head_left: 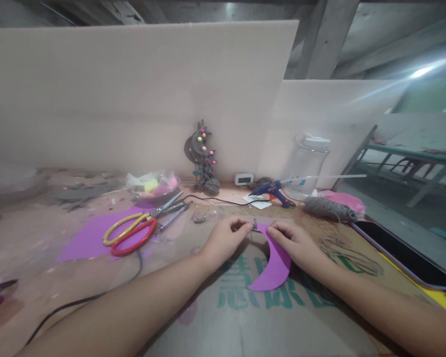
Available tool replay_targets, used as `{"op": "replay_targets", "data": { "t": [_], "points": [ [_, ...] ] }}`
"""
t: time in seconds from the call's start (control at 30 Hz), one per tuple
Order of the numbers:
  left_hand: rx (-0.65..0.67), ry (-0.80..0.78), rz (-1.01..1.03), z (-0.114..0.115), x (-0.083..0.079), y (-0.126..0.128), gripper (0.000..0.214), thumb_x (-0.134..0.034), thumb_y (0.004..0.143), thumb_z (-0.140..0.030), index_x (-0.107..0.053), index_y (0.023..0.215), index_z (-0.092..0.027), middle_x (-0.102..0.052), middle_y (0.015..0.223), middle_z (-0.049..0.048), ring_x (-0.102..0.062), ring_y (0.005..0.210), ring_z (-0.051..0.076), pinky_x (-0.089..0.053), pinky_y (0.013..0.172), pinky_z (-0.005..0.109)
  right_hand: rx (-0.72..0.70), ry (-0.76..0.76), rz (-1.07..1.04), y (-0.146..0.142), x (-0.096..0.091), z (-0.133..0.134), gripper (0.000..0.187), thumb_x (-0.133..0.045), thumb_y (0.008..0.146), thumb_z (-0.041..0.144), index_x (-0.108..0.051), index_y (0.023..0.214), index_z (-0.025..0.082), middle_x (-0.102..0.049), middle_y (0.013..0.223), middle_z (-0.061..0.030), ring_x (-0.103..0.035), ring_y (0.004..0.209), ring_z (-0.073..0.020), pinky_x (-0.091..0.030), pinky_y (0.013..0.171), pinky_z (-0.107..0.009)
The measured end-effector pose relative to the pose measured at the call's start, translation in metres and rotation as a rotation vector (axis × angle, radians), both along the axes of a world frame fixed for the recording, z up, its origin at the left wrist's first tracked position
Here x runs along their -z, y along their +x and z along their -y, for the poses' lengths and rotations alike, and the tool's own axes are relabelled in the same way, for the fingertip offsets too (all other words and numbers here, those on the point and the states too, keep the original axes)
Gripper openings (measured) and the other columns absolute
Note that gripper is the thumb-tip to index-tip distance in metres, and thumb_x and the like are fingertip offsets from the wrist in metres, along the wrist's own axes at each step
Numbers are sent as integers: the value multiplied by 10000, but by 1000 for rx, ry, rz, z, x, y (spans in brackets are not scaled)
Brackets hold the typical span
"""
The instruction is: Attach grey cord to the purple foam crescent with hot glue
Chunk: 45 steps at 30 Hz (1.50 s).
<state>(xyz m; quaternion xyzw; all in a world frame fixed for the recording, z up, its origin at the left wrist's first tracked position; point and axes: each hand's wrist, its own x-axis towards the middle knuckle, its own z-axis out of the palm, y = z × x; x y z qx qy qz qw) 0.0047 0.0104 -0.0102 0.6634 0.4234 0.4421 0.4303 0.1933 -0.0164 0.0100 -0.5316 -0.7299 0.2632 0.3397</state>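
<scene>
A purple crescent-shaped foam piece lies on the cardboard sheet in front of me. My right hand rests on the crescent's upper part, fingers curled and pinching its top tip. My left hand is closed in a pinch at the same tip, holding a small dark bit that I cannot make out. The two hands nearly touch.
Red and yellow scissors lie on a purple foam sheet to the left. A blue glue gun, a twine ball, loose twine, a plastic jar, a small clock, a dark ornament and a phone surround the cardboard.
</scene>
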Motion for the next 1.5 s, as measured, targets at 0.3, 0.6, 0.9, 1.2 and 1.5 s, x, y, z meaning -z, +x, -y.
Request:
{"op": "replay_targets", "data": {
  "t": [0.3,0.6,0.9,1.2,1.5],
  "points": [
    [-2,8,1,0,-1,0,265,-541,831,-355,-681,864,-133,-672,791,47,-586,734,170,-429,681,264,-47,-50,-30,6,6,-6,436,-496,817,582,-602,724,169,-581,648,-7,-535,619,-160,-406,542,-251],
    [-136,66,204,-8,7,-1,281,-485,875,-423,-581,846,-160,-592,788,9,-539,769,146,-410,726,251,28,124,-35,13,-8,-10,423,-526,841,528,-737,945,178,-715,956,-70,-642,879,-257,-508,781,-345],
    [61,7,189,3,-3,-1,412,-430,874,-494,-604,724,-151,-548,678,10,-503,697,153,-391,676,259,-180,835,451,28,1,-11,323,-457,924,186,-616,1203,228,-637,985,-90,-611,885,-183,-508,758,-289],
    [92,-3,125,1,-2,0,340,-502,840,-465,-522,677,-167,-483,643,-19,-463,651,135,-360,633,252,-258,985,702,37,6,-12,436,-439,927,151,-454,1358,215,-633,967,-92,-581,812,-182,-489,706,-291],
    [-20,42,97,-3,4,0,255,-549,822,-400,-561,731,-162,-564,685,-14,-520,692,147,-384,667,253,-191,968,664,26,3,-4,227,-541,886,235,-587,1105,198,-617,941,-88,-570,784,-187,-451,679,-296]
  ]
}}
